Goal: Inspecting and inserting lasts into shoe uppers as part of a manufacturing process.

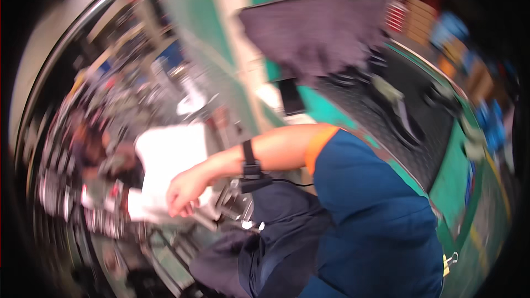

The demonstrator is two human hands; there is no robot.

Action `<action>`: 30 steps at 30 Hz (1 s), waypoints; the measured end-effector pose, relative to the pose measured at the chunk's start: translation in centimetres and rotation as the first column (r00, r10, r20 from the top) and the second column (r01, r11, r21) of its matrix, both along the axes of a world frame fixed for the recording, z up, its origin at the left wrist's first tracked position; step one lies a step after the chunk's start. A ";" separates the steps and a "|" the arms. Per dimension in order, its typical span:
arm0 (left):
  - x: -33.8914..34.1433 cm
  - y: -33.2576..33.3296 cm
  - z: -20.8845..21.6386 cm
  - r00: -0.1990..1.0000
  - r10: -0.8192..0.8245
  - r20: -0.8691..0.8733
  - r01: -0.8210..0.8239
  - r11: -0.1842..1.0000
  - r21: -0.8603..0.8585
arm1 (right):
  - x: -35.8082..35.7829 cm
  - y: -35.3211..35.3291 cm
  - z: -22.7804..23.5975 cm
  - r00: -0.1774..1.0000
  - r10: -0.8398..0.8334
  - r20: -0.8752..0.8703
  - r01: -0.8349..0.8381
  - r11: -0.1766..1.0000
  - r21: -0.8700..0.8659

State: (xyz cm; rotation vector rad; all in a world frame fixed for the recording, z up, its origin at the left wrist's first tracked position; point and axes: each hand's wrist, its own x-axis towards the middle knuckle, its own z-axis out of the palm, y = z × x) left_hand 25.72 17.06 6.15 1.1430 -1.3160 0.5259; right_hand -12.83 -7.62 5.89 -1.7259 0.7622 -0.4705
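One hand (185, 190) visible | grip loosely curled, holding nothing | just over white cloth (168, 157) edge | surroundings blurred, crowded.

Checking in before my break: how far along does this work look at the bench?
Hard to judge; the view is motion-blurred. Done: nothing provable. In hand: one hand, with a black wrist strap, reaches toward a white cloth-like piece, contact unclear. Left: blurred metal parts lie beside it.
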 end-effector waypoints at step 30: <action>-13.1 -15.9 -8.0 0.282 -0.921 0.270 0.585 0.387 0.712 | -35.7 33.2 2.6 -0.174 -0.712 -0.681 0.956 0.043 -0.290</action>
